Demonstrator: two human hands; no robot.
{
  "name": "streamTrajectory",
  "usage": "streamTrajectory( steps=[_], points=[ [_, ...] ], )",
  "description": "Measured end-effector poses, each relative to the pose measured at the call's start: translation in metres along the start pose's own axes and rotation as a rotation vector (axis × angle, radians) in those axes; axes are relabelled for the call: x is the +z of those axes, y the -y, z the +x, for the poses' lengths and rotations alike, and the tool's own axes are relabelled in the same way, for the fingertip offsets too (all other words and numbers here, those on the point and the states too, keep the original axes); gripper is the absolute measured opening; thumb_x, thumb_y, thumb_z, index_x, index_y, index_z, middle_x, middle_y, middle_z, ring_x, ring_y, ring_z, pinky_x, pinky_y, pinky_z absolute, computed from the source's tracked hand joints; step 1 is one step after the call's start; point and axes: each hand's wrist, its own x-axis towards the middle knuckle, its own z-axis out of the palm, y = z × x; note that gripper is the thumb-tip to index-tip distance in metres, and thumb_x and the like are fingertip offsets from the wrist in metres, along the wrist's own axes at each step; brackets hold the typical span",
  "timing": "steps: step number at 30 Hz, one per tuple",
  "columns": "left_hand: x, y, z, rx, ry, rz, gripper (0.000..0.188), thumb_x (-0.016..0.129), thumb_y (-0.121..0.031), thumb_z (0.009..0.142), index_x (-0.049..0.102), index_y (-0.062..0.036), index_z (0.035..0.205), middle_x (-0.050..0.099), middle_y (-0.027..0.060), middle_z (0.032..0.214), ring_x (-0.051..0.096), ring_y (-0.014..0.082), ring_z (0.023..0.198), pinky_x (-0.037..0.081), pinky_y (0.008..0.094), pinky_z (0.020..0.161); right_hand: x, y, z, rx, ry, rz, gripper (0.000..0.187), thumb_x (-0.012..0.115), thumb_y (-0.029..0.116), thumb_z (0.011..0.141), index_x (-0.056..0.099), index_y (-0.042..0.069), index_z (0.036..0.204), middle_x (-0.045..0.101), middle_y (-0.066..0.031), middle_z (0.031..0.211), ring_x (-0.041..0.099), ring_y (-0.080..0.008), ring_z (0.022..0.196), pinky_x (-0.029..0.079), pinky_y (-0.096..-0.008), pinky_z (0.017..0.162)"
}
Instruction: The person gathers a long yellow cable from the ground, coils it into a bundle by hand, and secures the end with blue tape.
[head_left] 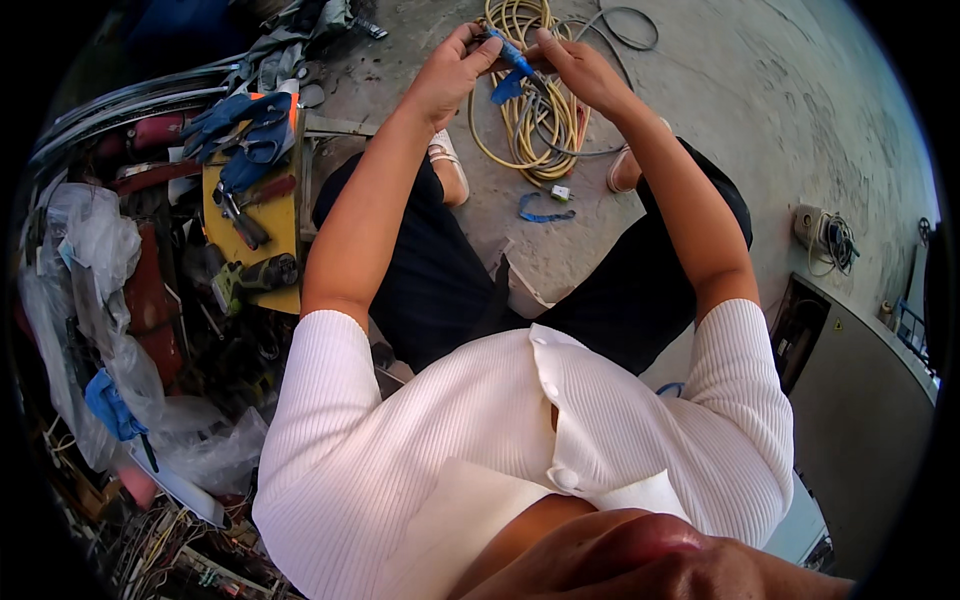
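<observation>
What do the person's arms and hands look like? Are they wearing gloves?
No gloves: the left hand and right hand are bare, and so are both forearms, with no watch or bracelet showing at the wrists. Short, white, ribbed sleeves cover the upper arms and end near the elbows. Any rings are too small to make out.

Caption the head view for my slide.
Left hand pinches a blue piece, right hand close beside it, over yellow coils on the floor.

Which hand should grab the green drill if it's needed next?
Probably the left hand: the green drill lies on that side. The right hand would have to reach across the body. Both are busy at the blue piece.
</observation>
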Motion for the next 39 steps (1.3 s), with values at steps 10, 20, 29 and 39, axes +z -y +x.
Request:
streamTrajectory(
  steps=[10, 20, 29, 39],
  points=[
    [0.004, -0.012, -0.011, 0.056, 0.215, 0.144, 0.019, 0.051, -0.019, 0.093, 0.055, -0.0079, 0.108, 0.061, 0.0013, 0.107, 0.052, 0.0106, 0.101, 0.037, 0.0274, 0.094, 0.007, 0.025, -0.016, 0.366, 0.662, 0.671, 0.036, 0.041, 0.031, 0.094, 0.056, 0.009, 0.118, 0.060, -0.0033, 0.110, 0.054, -0.0136, 0.103, 0.036, -0.0333, 0.092],
    [-0.001, 0.003, -0.001, 0.116, 0.018, 0.132, 0.022, 0.052, -0.022, 0.093, 0.052, -0.0055, 0.108, 0.061, 0.0040, 0.106, 0.053, 0.0120, 0.102, 0.037, 0.0278, 0.094, 0.000, 0.006, 0.003, 0.050, -0.063, 0.118, 0.027, 0.062, 0.033, 0.085, 0.067, 0.009, 0.094, 0.065, 0.0022, 0.086, 0.058, -0.0106, 0.081, 0.041, -0.0238, 0.077],
    [-0.005, 0.009, 0.002, 0.065, -0.127, 0.002, 0.024, 0.053, -0.020, 0.092, 0.046, -0.0020, 0.107, 0.059, 0.0095, 0.103, 0.061, 0.0184, 0.091, 0.046, 0.0336, 0.088, 0.005, 0.075, -0.037, -0.624, -0.633, -0.640, 0.013, 0.069, 0.023, 0.075, 0.065, 0.011, 0.078, 0.061, -0.0001, 0.076, 0.056, -0.0165, 0.091, 0.033, -0.0412, 0.091],
    [-0.029, 0.017, 0.015, -0.078, -0.379, -0.413, 0.013, 0.053, -0.014, 0.092, 0.046, -0.0060, 0.099, 0.058, 0.0068, 0.094, 0.061, 0.0203, 0.087, 0.050, 0.0365, 0.078, 0.071, 0.031, -0.048, -0.651, -0.378, -0.983, 0.019, 0.059, 0.012, 0.076, 0.064, 0.015, 0.094, 0.057, -0.0007, 0.106, 0.052, -0.0154, 0.103, 0.024, -0.0536, 0.102]
  ],
)
